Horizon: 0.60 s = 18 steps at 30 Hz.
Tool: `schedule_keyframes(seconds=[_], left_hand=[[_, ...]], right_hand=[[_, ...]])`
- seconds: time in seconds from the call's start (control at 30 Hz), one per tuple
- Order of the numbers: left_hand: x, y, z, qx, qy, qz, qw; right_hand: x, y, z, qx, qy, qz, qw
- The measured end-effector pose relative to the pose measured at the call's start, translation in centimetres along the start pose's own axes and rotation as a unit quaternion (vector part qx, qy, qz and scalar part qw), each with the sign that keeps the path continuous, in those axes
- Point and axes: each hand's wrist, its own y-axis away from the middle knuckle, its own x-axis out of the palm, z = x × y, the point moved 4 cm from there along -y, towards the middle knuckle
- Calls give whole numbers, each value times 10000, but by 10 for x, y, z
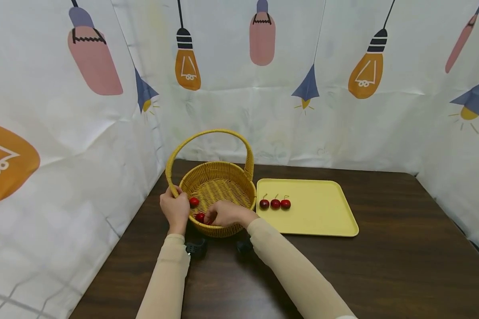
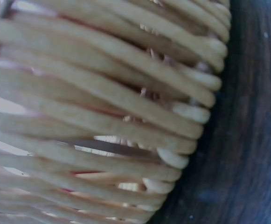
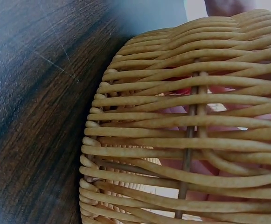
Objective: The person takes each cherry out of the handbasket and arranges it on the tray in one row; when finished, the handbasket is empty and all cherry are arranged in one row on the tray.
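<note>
A yellow wicker basket (image 1: 223,231) with a tall arched handle stands on the table in the head view. My left hand (image 1: 175,208) grips it at the left, where the handle meets the rim. Inside the basket, my right hand (image 1: 225,213) reaches down near the front wall, its bent fingertips pinching a red cherry that is mostly hidden. One cherry (image 1: 200,217) lies just left of those fingers, and another cherry (image 1: 194,202) sits by the left wall. Both wrist views are filled by the basket's weave (image 2: 102,93), with bits of red and fingers behind the strands (image 3: 228,140).
To the basket's right lies a yellow rectangular tray (image 1: 319,208). Three dark red cherries (image 1: 275,204) with stems sit in a row at its left side. The dark wooden table (image 1: 403,248) meets a printed white cloth (image 1: 231,110) at the back and sides.
</note>
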Motion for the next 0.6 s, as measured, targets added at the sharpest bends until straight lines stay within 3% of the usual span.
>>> schedule_keyframes(seconds=[0.2, 0.3, 0.4, 0.6], left_hand=[[-1, -1, 1, -32, -63, 15, 10000], [-1, -1, 1, -20, -68, 6, 10000], [-2, -1, 0, -4, -53, 5, 10000], [-2, -2, 0, 79, -122, -19, 9999]], right_hand=[[-1, 1, -1, 119, 79, -268, 9995], [-5, 5, 0, 91, 374, -872, 9954], [-9, 12, 1, -44, 522, -1618, 9854], [-17, 34, 0, -271, 118, -2655, 9637]])
